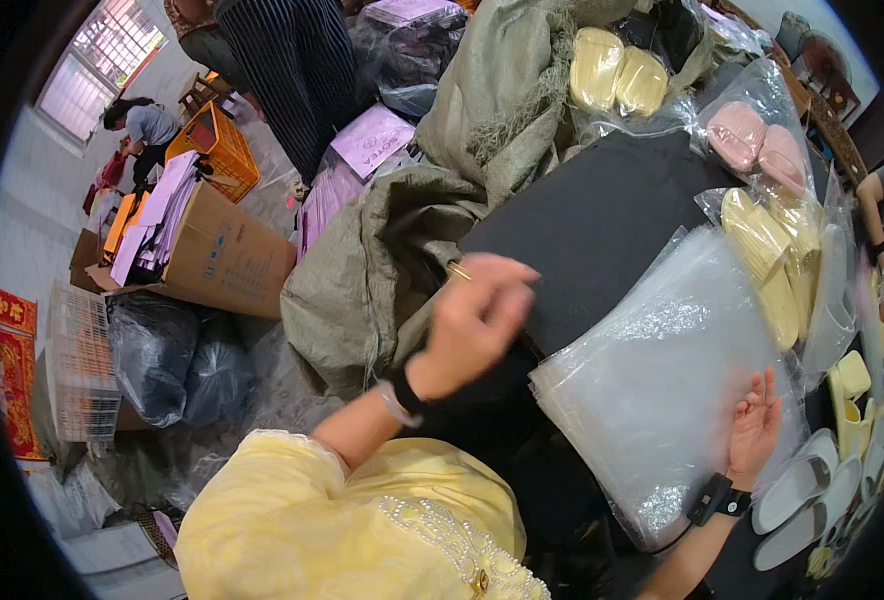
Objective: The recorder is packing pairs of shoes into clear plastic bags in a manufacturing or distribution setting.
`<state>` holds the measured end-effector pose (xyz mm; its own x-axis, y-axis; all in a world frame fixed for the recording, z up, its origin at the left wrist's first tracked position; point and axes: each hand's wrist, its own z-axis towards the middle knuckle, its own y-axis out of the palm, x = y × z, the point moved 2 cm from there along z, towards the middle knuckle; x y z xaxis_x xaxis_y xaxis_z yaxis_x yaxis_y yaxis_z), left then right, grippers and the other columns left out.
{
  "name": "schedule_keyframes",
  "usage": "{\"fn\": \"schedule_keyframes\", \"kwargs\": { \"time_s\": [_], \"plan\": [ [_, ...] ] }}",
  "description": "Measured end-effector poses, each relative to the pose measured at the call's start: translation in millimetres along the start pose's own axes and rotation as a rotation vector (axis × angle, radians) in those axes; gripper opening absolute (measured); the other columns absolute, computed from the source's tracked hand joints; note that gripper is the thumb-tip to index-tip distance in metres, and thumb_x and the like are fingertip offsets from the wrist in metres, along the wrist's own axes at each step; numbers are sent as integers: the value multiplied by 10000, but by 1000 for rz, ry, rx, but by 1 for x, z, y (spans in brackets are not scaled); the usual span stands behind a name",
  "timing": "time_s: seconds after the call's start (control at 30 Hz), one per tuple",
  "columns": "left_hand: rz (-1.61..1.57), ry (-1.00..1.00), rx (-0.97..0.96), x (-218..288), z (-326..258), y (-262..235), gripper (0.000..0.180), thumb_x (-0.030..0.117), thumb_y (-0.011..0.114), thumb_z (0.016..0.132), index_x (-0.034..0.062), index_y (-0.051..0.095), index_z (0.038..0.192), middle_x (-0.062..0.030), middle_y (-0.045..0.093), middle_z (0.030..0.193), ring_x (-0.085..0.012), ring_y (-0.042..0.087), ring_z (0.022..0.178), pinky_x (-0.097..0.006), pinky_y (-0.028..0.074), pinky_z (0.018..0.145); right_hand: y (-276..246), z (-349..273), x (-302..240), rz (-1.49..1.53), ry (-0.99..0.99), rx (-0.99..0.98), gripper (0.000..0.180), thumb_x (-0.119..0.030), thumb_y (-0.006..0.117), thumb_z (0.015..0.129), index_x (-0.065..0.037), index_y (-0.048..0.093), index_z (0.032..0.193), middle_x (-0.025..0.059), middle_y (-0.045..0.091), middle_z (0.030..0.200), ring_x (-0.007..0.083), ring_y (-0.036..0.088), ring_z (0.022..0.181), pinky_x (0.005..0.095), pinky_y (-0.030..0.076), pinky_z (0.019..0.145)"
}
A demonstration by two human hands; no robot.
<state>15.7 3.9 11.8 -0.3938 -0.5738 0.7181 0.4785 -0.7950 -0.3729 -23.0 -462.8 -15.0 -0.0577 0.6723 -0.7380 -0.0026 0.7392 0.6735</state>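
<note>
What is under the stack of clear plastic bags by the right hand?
The stack of clear plastic bags lies on a black table surface, which shows above and left of it. The right hand rests on its lower edge. Whatever lies beneath the stack's middle is hidden.

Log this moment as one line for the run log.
left hand: raised over black surface, empty | right hand: flat on clear bag stack | yellow slippers: bagged, beside stack

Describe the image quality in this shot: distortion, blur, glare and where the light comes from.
Head view: strong fisheye, black rim all round, edges bowed. The left hand is smeared by motion blur; the right hand on the stack of clear plastic bags is sharper. Glare sparkles on the plastic. The window at upper left is bright, nearly washed out.
</note>
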Motion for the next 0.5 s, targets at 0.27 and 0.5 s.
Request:
{"fn": "schedule_keyframes", "kwargs": {
  "time_s": [0.27, 0.5],
  "plan": [
    [739, -410, -853, -286, -109, -7, 248, 210, 480, 851, 28, 584, 982, -190, 605, 1009, -385, 561, 960, -428, 458, 819, 6, 9, 1, 50, 15, 66, 467, -236, 342, 985, -21, 244, 1388, 182, 483, 1244, 150, 545, 904, 290, 485, 810],
    [1618, -770, -1809, -346, -172, -84, 573, 410, 491, 866, 201, 362, 1384, 22, 276, 1461, -291, 261, 1335, -569, 185, 1040, -9, 0, -5, 30, 44, 54, 464, -220, 335, 986, -31, 227, 1396, 195, 475, 1258, 163, 543, 911, 302, 482, 831]
  ]
}}
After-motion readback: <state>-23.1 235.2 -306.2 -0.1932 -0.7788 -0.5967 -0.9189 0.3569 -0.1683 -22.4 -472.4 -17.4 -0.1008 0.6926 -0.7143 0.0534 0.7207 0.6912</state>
